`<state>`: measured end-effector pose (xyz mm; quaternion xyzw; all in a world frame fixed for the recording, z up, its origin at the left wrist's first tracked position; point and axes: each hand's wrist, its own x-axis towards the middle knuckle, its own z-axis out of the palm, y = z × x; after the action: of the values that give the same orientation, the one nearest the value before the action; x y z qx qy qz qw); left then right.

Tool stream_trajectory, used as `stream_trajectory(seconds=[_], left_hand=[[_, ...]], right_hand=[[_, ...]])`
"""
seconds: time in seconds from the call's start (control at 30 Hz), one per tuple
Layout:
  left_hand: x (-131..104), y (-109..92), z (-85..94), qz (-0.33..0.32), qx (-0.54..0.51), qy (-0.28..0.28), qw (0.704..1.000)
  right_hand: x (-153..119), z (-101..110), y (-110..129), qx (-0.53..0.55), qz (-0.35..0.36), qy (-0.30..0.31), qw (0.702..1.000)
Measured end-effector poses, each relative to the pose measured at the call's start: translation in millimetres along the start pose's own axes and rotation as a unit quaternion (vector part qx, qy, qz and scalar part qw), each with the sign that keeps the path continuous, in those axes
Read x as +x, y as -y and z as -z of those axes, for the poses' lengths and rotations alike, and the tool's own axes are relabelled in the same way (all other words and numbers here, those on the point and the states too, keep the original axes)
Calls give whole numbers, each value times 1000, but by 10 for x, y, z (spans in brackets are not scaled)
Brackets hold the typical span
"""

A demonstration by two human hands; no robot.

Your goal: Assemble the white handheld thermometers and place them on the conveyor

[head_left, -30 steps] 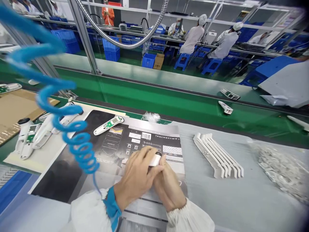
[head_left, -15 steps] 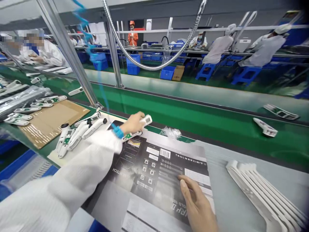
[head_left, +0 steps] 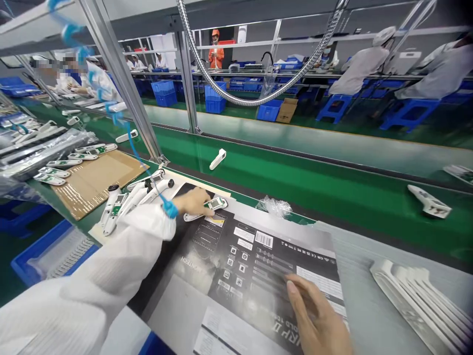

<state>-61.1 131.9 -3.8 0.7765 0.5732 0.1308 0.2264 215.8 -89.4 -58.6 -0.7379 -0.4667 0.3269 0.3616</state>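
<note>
My left hand, with a blue band at the wrist, is on a white device half with a small screen and green board, at the far left edge of the dark printed cardboard sheet. Its fingers are closed on that piece. Over the sheet's right part hovers or rests my right hand, fingers loosely curved and apart, with nothing in them. A white device part lies on the green belt beyond the left hand. Several white handle pieces lie left of the sheet.
Nested white shells lie at the right. Crumpled clear plastic sits behind the sheet. A brown cardboard piece is at the left, near a metal post. Another white part lies on the belt. People work beyond.
The white part that was in my left hand now lies on the green belt. My left hand has come down onto the screen piece. The view has shifted slightly left.
</note>
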Motion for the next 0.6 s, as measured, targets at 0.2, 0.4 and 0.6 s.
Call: stream_trajectory(seconds=[0.2, 0.4, 0.6], left_hand=[[-823, -395, -321, -6, 19, 40, 999], [-1106, -749, -337, -67, -53, 66, 994], [-1072, -732, -481, -67, -189, 69, 977]], right_hand=[[299, -344, 611, -41, 309, 4, 950], [314, -329, 747, -207, 408, -71, 886], [176, -251, 691, -249, 416, -72, 872]])
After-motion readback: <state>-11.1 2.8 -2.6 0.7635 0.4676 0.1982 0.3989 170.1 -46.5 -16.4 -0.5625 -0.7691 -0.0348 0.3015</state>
